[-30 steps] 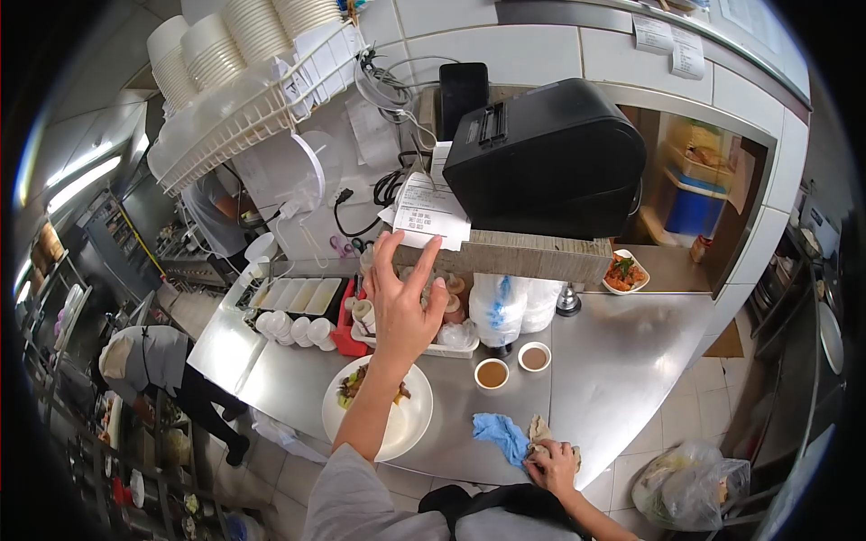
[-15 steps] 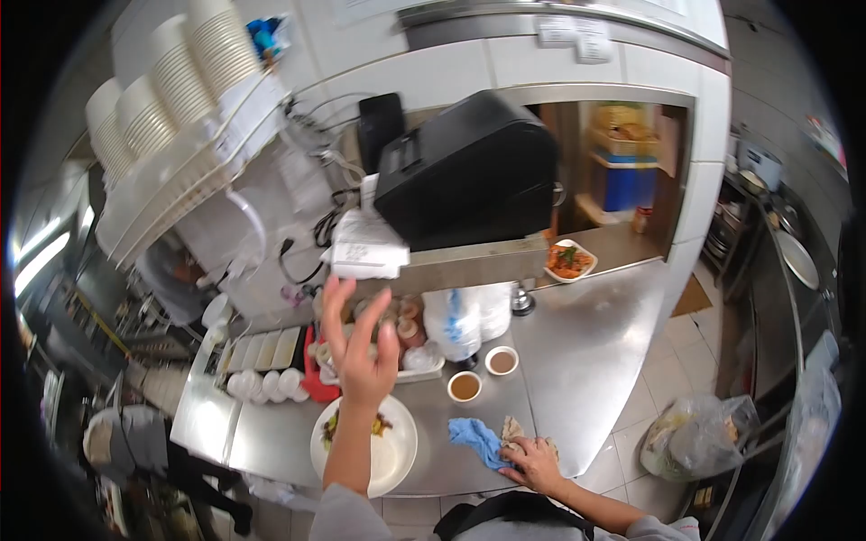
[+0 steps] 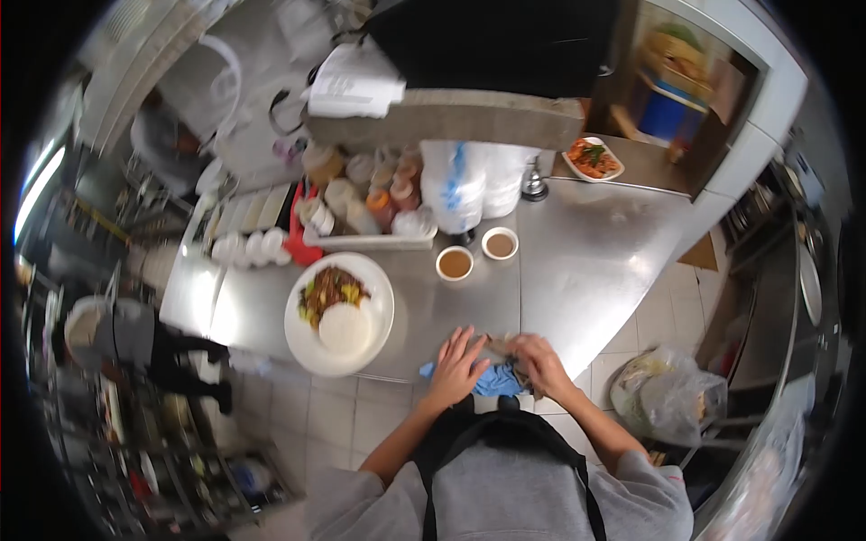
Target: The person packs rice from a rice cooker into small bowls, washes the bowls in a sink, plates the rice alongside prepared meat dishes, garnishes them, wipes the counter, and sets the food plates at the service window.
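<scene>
My left hand [image 3: 457, 368] rests at the counter's front edge, its fingers stretched out over one end of a crumpled blue cloth [image 3: 498, 382]. To its right, my right hand [image 3: 543, 366] has its fingers curled on a brownish-grey cloth [image 3: 502, 343] that overlaps the blue one. Left of my hands stands a white plate [image 3: 383, 311] with a dome of white rice [image 3: 345, 328] and a dark stir-fry with green pieces [image 3: 334, 290]. Beyond my hands sit a small cup of brown sauce [image 3: 455, 263] and a second sauce cup [image 3: 500, 243].
A tray of sauce bottles [image 3: 370, 242], wrapped white stacks [image 3: 478, 185] and a call bell [image 3: 534, 186] line the back. A bowl of reddish food [image 3: 593, 160] is by the hatch. A black machine [image 3: 496, 45] overhangs. Another person [image 3: 135, 343] stands at left.
My left hand has come down from the paper slip beneath the black machine to the blue cloth. The view has tilted downward, and the plate shows unblocked.
</scene>
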### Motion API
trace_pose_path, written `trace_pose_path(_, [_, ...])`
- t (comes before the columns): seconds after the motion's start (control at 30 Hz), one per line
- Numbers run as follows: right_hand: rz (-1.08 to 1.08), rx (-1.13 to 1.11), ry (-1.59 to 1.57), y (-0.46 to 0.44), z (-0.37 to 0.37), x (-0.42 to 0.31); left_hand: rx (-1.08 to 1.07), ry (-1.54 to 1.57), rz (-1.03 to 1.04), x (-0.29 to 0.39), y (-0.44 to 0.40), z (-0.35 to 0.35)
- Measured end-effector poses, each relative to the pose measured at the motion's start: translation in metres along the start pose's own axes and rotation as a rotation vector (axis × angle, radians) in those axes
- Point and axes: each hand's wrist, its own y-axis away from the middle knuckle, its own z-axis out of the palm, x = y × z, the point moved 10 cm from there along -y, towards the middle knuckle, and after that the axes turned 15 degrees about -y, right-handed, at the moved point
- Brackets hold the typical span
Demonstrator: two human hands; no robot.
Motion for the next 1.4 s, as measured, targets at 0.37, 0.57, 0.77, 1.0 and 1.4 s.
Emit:
trace_pose_path(0.37, [-0.382,-0.264,0.529,-0.006,0.096,0.001,0.493,0.105,-0.421,-0.065,0.007,-0.054])
trace_pose_path(0.57, [-0.084,-0.379,0.367,-0.036,0.111,0.015,0.66,1.227,-1.186,-0.143,0.125,-0.019])
trace_pose_path(0.77, [-0.378,-0.432,0.626,-0.042,0.148,-0.022,0.653,1.568,-0.954,-0.203,0.112,-0.029])
trace_pose_path(1.0, [-0.205,-0.161,0.726,-0.073,0.2,-0.01,0.634,1.417,-1.031,-0.241,0.138,-0.063])
trace_pose_path(1.4, [-0.103,-0.361,0.481,-0.054,0.268,-0.038,0.092,1.51,-0.99,-0.289,0.152,-0.084])
